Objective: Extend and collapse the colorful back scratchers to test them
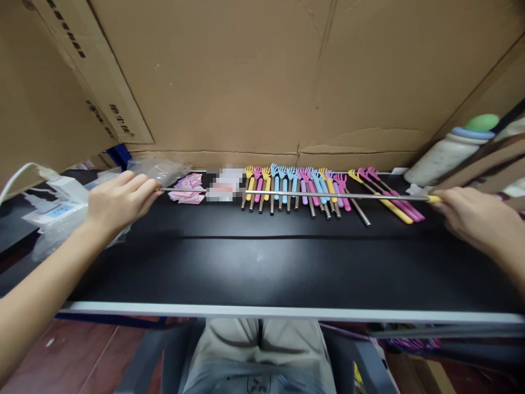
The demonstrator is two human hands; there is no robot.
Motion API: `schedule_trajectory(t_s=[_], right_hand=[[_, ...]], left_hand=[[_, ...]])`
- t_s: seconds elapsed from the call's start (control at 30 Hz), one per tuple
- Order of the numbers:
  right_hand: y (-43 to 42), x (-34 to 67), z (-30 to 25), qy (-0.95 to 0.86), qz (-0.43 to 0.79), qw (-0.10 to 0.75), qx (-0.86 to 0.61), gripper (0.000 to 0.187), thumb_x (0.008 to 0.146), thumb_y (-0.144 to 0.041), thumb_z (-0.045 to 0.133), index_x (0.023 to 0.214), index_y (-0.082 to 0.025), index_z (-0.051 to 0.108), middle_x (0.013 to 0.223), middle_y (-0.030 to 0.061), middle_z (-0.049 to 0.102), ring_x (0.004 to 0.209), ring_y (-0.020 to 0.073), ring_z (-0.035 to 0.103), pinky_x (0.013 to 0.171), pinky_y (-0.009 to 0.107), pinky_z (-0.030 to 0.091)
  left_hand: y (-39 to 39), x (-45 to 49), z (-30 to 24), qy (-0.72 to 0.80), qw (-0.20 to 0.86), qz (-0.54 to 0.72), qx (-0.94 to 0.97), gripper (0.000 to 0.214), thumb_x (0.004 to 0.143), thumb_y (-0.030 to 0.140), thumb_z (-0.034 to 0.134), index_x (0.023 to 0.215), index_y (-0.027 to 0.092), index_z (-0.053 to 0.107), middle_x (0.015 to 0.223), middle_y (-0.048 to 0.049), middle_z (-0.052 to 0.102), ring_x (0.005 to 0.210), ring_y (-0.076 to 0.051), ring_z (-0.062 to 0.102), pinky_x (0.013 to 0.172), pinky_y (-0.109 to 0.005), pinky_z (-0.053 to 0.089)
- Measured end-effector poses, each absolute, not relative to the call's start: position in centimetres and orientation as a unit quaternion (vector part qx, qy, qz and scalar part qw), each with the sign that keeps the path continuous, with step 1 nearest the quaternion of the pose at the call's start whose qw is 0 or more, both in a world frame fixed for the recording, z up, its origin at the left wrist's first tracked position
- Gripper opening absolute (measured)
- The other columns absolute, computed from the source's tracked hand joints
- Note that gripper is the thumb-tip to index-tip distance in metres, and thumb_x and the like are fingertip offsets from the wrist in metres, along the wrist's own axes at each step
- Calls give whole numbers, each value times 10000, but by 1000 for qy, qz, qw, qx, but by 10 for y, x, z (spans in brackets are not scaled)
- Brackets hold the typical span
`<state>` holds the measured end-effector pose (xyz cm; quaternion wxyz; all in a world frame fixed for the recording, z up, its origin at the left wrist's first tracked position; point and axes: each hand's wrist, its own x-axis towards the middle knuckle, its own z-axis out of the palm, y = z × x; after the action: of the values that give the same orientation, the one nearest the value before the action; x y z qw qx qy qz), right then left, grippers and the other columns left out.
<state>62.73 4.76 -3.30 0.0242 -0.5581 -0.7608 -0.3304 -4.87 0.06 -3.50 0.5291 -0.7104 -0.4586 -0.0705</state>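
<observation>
Stretched out between my two hands is a telescopic back scratcher (328, 195), its thin metal rod drawn long and nearly level above the table. My left hand (117, 201) is closed round one end, hiding most of it. The yellow end at the other side is gripped by my right hand (471, 216), whose fingers are partly blurred. Behind the rod lies a row of back scratchers (283, 189) with yellow, pink, blue and purple claws and handles. Several longer ones (396, 205) lie apart at the right, near my right hand.
Printed pink cards (187, 189) lie in a pile beside clear plastic bags (158, 169). At the left sits a white plug and cable (49, 174). A white bottle (445, 156) with a green top leans at the right. Cardboard (254, 82) walls the back of the black table (262, 273).
</observation>
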Motion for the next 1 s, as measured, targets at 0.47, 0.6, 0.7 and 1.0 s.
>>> schedule_trajectory(t_s=[0.47,0.6,0.7,1.0], right_hand=[[18,467,-31,-870,-310,148,-354,321,970,-349,379,849,-178,622,729,51,666,623,139,559,565,244,312],[10,424,-37,-875,-304,182,-329,373,991,-355,323,786,-179,580,688,18,651,561,116,546,521,235,286],[6,407,-38,-885,-290,173,-320,356,994,-345,318,810,-179,574,696,8,653,578,108,568,503,233,269],[0,383,-43,-893,-261,118,-348,312,989,-319,305,961,-204,593,782,3,688,511,98,554,457,251,178]], left_hand=[[-1,67,-40,-267,507,-183,-799,273,935,343,512,712,208,590,601,34,598,589,-116,512,541,-249,299],[-11,108,-40,-283,467,-217,-809,324,953,281,469,655,185,554,543,23,545,535,-120,490,516,-260,280],[-15,120,-38,-278,445,-229,-820,329,958,262,450,648,185,529,524,27,523,510,-120,478,505,-263,276],[-9,135,-41,-294,395,-202,-846,243,941,253,483,710,187,519,566,26,539,549,-131,512,531,-283,267]])
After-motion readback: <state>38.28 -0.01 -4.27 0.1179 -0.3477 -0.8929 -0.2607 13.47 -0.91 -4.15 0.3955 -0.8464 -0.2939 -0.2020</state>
